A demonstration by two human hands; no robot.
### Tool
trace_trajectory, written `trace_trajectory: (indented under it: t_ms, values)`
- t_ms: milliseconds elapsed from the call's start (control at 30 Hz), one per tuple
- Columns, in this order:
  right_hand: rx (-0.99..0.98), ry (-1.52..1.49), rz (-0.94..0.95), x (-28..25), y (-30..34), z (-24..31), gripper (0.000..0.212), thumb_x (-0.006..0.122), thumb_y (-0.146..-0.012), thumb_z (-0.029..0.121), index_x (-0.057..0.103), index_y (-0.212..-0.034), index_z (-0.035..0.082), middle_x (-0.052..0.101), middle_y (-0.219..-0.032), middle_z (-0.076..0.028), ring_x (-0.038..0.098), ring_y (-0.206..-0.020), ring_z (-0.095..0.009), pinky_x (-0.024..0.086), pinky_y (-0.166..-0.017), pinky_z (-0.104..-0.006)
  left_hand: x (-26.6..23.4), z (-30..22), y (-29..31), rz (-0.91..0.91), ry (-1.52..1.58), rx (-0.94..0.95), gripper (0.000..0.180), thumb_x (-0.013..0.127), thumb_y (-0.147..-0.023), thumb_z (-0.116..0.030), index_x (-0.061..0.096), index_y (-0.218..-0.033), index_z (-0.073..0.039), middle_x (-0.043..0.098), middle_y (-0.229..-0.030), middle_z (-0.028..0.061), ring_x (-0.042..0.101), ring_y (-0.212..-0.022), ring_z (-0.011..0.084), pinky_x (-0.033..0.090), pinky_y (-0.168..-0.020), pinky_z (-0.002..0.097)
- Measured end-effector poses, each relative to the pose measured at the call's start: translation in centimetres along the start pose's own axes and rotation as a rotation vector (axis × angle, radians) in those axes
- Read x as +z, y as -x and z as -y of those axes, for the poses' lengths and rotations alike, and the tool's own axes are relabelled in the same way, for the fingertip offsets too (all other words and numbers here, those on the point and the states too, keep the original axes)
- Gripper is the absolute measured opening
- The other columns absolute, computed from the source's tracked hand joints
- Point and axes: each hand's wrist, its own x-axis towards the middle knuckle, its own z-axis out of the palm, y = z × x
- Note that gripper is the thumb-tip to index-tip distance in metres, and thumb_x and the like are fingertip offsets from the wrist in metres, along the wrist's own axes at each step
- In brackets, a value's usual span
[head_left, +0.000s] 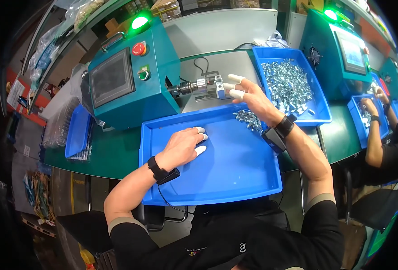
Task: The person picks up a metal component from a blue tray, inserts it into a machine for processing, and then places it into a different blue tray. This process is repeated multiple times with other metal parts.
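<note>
Left hand (179, 145) palm-down over blue tray (226, 175), fingers parted, right hand (256, 101) extended at metal fixture (219, 85), grip unclear

Nothing can be read clearly from here. On the black short-sleeved shirt (271, 238) of the person seated on the near side of the large teal metal machine (159, 42) sit a small multicoloured printed mark (192, 253) and a white emblem (242, 247), the mark's lettering too tiny to decipher. A white rectangular sheet (16, 93) with illegible print shows well left of that machine; well to its right, a lit pale-blue screen (352, 51) is equally unreadable.
</note>
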Motion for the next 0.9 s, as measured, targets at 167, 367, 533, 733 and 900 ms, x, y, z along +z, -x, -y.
trace_trajectory:
  t_ms: [167,367,533,733,900]
  values:
    - [0.004,0.019,0.009,1.2,-1.2,0.2,0.066,0.065,-0.103,0.026,0.042,-0.159,0.002,0.064,-0.145,-0.015,0.062,-0.131,-0.024,0.051,-0.103,-0.0361,0.6,0.3,0.1,-0.026,-0.001,0.028,0.033,0.078,-0.088,-0.020,0.075,-0.116,-0.003,0.070,-0.129,0.0154,0.068,-0.111,0.0363,0.058,-0.094,0.0440]
    - [0.029,0.072,-0.022,1.2,-2.3,-0.2,0.063,0.066,-0.103,0.025,0.046,-0.156,-0.001,0.069,-0.138,-0.013,0.066,-0.124,-0.022,0.052,-0.098,-0.0339,0.7,0.1,0.5,-0.042,-0.018,0.028,0.034,0.078,-0.088,-0.020,0.074,-0.117,-0.004,0.069,-0.130,0.0149,0.068,-0.110,0.0350,0.058,-0.092,0.0442]
    - [0.028,0.003,-0.134,2.0,-1.9,-0.4,0.060,0.066,-0.103,0.024,0.047,-0.155,-0.001,0.072,-0.133,-0.013,0.069,-0.116,-0.019,0.053,-0.092,-0.0312,0.7,0.1,0.5,-0.041,-0.033,0.020,0.035,0.078,-0.088,-0.019,0.074,-0.119,-0.004,0.069,-0.131,0.0147,0.068,-0.110,0.0346,0.058,-0.092,0.0440]
    - [0.073,0.024,-0.284,2.6,-2.2,0.0,0.056,0.064,-0.103,0.018,0.047,-0.154,-0.001,0.072,-0.132,-0.015,0.070,-0.111,-0.017,0.055,-0.083,-0.0268,0.7,-0.2,0.8,-0.041,-0.030,0.005,0.036,0.079,-0.087,-0.019,0.073,-0.120,-0.004,0.069,-0.131,0.0147,0.068,-0.109,0.0344,0.058,-0.091,0.0434]
    - [0.005,0.020,-0.240,2.5,-2.3,-1.4,0.055,0.063,-0.103,0.014,0.047,-0.154,0.000,0.072,-0.133,-0.015,0.069,-0.110,-0.016,0.055,-0.079,-0.0255,0.6,-0.3,0.6,-0.040,-0.019,-0.005,0.035,0.079,-0.087,-0.017,0.073,-0.119,-0.004,0.069,-0.133,0.0146,0.068,-0.108,0.0343,0.059,-0.090,0.0434]
